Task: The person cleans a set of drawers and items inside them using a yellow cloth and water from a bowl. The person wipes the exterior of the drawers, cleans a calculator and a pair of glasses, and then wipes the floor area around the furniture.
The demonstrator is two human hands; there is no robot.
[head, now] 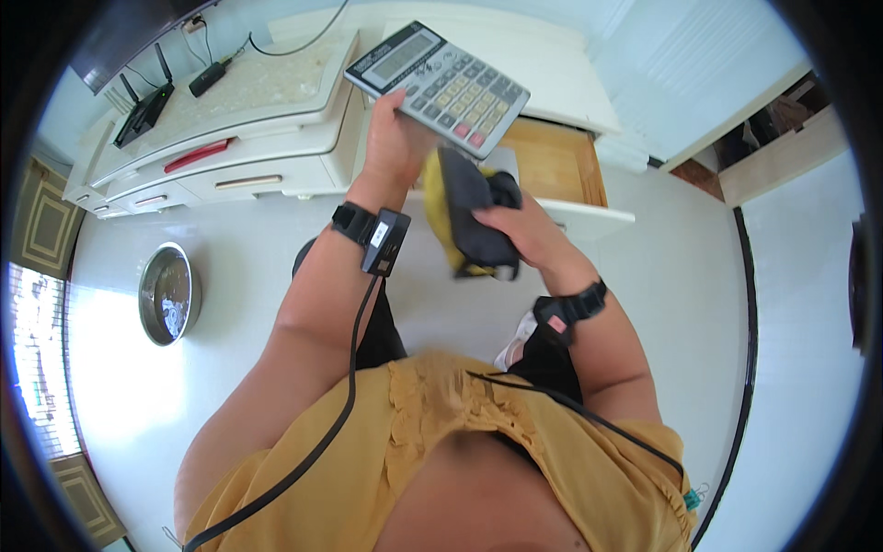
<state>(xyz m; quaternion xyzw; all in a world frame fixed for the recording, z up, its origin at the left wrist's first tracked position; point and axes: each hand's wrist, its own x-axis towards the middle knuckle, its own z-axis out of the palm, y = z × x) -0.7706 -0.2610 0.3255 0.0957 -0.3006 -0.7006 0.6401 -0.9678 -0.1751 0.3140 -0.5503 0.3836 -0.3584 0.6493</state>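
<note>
A large desktop calculator (pixel 448 90) is held up in my left hand (pixel 397 138), its keys and display facing me. My thumb lies along its near left edge, and the other fingers are hidden beneath it. My right hand (pixel 524 231) grips a bunched cloth (pixel 476 207), dark grey on one face and yellow on the other, slightly blurred. The cloth is just below the calculator's lower corner; whether they touch I cannot tell. Behind both hands a wooden-bottomed drawer (pixel 559 162) stands pulled out of a white cabinet (pixel 510 41), with something whitish partly hidden inside it.
On the left, a low stone-topped TV cabinet (pixel 283 83) carries a black router (pixel 145 114) and a small black box (pixel 207 79). A red flat item (pixel 196 155) lies on its shelf. A metal basin with liquid (pixel 169 297) stands on the floor. Black cables run from both wrist devices.
</note>
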